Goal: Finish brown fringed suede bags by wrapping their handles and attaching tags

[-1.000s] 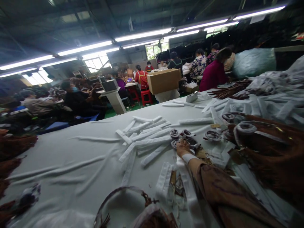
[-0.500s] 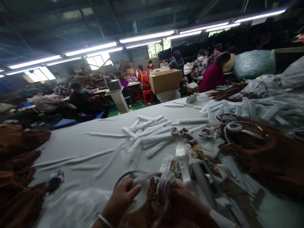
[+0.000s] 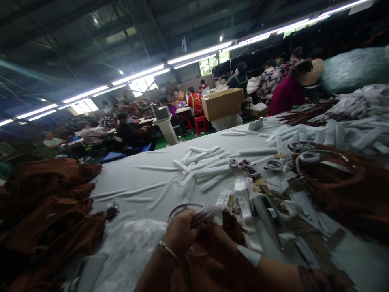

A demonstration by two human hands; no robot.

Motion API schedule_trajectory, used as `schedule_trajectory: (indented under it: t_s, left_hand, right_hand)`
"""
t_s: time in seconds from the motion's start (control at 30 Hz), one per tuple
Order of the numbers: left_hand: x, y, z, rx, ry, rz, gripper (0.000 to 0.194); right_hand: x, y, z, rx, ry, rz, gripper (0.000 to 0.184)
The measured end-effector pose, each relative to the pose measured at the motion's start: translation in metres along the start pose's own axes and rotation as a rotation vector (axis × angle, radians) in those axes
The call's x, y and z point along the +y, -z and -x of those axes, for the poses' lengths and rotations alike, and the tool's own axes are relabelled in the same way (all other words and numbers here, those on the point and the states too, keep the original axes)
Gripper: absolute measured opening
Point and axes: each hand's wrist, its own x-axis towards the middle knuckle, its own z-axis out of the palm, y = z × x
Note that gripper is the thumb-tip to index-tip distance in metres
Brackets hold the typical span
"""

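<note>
At the bottom middle of the head view, my left hand and my right hand meet over the white-covered table. Both are closed on a clear plastic-wrapped loop with a brown fabric piece tucked between them. A thin bangle circles my left wrist. A white cuff and brown sleeve cover my right forearm. Just beyond my hands lie white folded strips and paper tags.
Brown garments pile up at the left and more at the right. White strips and small coiled rolls scatter mid-table. A crumpled clear bag lies near my left hand. Seated workers and a cardboard box are behind.
My right hand came back from the coiled rolls to the near edge and joined my left hand on the wrapped loop. The view has swung left, showing more brown garments.
</note>
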Motion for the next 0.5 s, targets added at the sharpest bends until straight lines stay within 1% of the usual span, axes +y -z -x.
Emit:
schedule_trajectory:
  t_s: [0.07, 0.17, 0.23, 0.3, 0.4, 0.43, 0.5]
  left_hand:
    - [-0.004, 0.002, 0.003, -0.033, 0.032, 0.117, 0.011]
    - [-0.005, 0.004, 0.006, -0.059, 0.072, 0.404, 0.022]
    - [-0.004, 0.006, 0.008, -0.079, 0.081, 0.556, 0.028]
    - [-0.004, 0.007, 0.008, -0.149, 0.084, 0.660, 0.033]
    - [-0.008, 0.007, 0.006, -0.303, 0.098, 0.738, 0.038]
    - [-0.009, 0.006, 0.005, -0.329, 0.109, 0.731, 0.040]
    - [-0.011, 0.004, 0.004, -0.321, 0.133, 0.699, 0.046]
  right_hand:
    - [0.000, -0.007, 0.005, 0.002, -0.008, 0.036, 0.031]
    - [-0.005, -0.010, 0.010, 0.008, -0.051, 0.080, 0.030]
    - [-0.009, -0.010, 0.012, 0.014, -0.067, 0.102, 0.031]
    - [-0.012, -0.011, 0.014, 0.030, -0.056, 0.128, 0.037]
    - [-0.016, -0.015, 0.018, 0.032, -0.050, 0.191, 0.047]
    - [-0.017, -0.018, 0.021, 0.030, -0.049, 0.223, 0.047]
    - [-0.022, -0.022, 0.026, 0.026, -0.045, 0.290, 0.046]
